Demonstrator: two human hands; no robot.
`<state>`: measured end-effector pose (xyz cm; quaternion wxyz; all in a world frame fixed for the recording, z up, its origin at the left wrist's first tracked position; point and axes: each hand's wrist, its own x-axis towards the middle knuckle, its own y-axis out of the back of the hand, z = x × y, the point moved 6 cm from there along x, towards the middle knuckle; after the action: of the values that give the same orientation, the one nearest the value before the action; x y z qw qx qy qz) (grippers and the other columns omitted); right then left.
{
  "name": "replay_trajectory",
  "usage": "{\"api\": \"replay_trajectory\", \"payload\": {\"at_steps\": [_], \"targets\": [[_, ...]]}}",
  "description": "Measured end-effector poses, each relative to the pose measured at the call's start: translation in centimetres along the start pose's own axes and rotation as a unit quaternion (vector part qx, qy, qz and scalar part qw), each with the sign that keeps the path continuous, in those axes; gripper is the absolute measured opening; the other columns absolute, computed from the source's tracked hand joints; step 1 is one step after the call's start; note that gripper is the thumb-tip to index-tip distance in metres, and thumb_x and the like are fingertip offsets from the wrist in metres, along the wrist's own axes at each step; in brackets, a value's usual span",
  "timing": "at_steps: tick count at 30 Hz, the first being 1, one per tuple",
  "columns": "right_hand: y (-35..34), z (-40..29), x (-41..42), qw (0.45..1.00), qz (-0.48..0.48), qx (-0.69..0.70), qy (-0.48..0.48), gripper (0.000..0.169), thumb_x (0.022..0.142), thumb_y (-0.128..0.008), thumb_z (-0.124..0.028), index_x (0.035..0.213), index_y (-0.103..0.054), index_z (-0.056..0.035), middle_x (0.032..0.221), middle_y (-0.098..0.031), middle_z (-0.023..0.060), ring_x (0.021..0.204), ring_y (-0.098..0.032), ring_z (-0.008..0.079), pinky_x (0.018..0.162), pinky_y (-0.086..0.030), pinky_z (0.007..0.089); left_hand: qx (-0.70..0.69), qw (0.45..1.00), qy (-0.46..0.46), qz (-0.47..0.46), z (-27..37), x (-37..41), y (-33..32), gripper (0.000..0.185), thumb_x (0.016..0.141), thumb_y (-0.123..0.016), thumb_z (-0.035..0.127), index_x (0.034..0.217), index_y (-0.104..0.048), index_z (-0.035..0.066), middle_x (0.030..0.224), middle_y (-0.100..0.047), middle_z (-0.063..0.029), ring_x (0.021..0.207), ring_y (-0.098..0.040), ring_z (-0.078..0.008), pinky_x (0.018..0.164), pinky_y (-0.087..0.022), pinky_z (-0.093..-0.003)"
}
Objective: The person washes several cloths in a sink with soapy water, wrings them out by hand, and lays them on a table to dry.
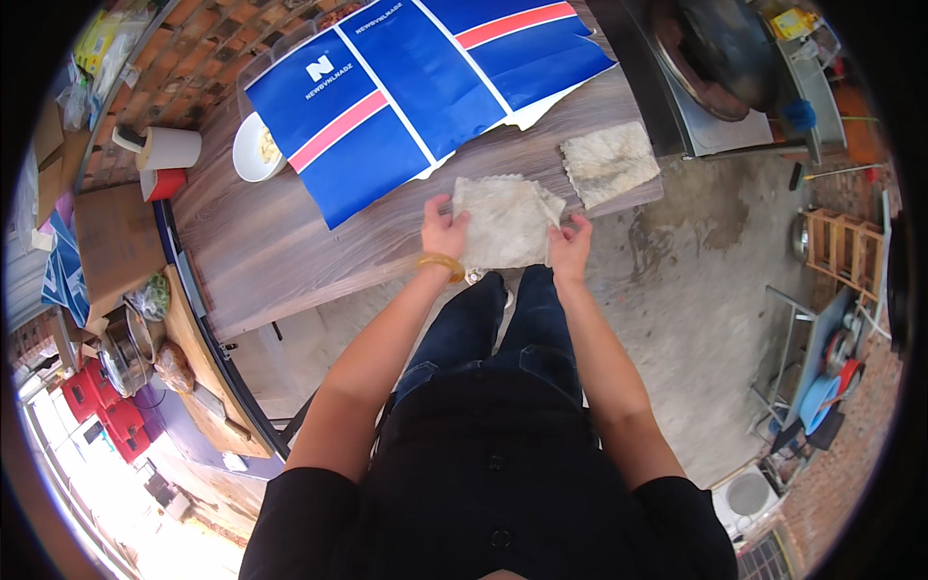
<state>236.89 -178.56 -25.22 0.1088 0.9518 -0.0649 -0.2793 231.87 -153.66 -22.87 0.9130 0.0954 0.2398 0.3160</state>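
Note:
A pale, stained cloth lies partly on the wood-grain table, its lower part at the front edge. My left hand holds its left side between thumb and fingers. The lower right corner is pinched by my right hand. One upper right corner of the cloth is creased or folded over. To the right, a second stained cloth rests flat near the table's right end. Behind both hands, a large blue printed sheet with white and red stripes covers things on the table.
A white bowl with pale pieces of food sits at the sheet's left edge. A paper roll stands farther left. At the upper right is a large dark wok. A wooden rack is by the right wall.

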Motion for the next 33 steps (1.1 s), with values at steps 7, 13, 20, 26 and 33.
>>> {"api": "replay_trajectory", "payload": {"at_steps": [7,13,20,26,33], "targets": [[-0.2,-4.6,-2.7,0.915,-0.189,0.343,-0.096,0.051,0.081,-0.058,0.003,0.13,-0.044,-0.0062,0.111,-0.055,0.0068,0.101,-0.053,0.0148,0.087,-0.043,0.0281,-0.162,0.954,0.092,-0.233,2.3,-1.5,2.0,0.044,0.082,-0.059,0.006,0.125,-0.055,0.012,0.12,-0.058,-0.0115,0.108,-0.052,-0.0146,0.09,-0.041,-0.0281],[2.5,-9.1,-2.7,0.946,-0.312,0.058,0.065,0.058,0.069,-0.062,0.01,0.123,-0.057,-0.0096,0.117,-0.054,0.0059,0.108,-0.052,0.0151,0.09,-0.04,0.0243,0.113,0.956,-0.109,-0.247,10.1,-5.1,-0.2,0.06,0.069,-0.063,-0.004,0.126,-0.054,0.012,0.117,-0.056,-0.0147,0.11,-0.051,-0.029,0.094,-0.04,-0.0332],[10.4,-15.8,0.0,0.926,-0.188,-0.253,0.207,0.034,0.07,-0.064,0.004,0.103,-0.063,-0.0016,0.106,-0.057,0.0088,0.093,-0.054,0.0151,0.081,-0.042,0.0253,0.363,0.868,-0.232,-0.249,14.5,-6.7,-6.4,0.047,0.066,-0.067,-0.002,0.111,-0.061,0.009,0.112,-0.053,-0.0205,0.103,-0.048,-0.0373,0.089,-0.04,-0.0377],[15.0,-18.4,10.3,0.956,-0.234,-0.114,0.134,0.031,0.078,-0.065,-0.008,0.107,-0.056,-0.0001,0.099,-0.062,0.0094,0.095,-0.059,0.0188,0.083,-0.045,0.0292,0.077,0.953,-0.096,-0.276,13.5,-3.4,-14.6,0.039,0.074,-0.068,0.004,0.11,-0.053,0.005,0.104,-0.058,-0.013,0.099,-0.056,-0.0252,0.082,-0.044,-0.0331],[11.3,-13.7,21.3,0.954,-0.256,-0.115,0.107,0.041,0.076,-0.071,-0.014,0.109,-0.053,0.0032,0.104,-0.062,0.0153,0.096,-0.059,0.019,0.083,-0.046,0.0312,-0.114,0.981,0.111,-0.113,6.4,-0.1,-21.3,0.056,0.08,-0.066,0.004,0.127,-0.035,0.002,0.108,-0.06,-0.0132,0.095,-0.059,-0.0204,0.076,-0.049,-0.0307]]}}
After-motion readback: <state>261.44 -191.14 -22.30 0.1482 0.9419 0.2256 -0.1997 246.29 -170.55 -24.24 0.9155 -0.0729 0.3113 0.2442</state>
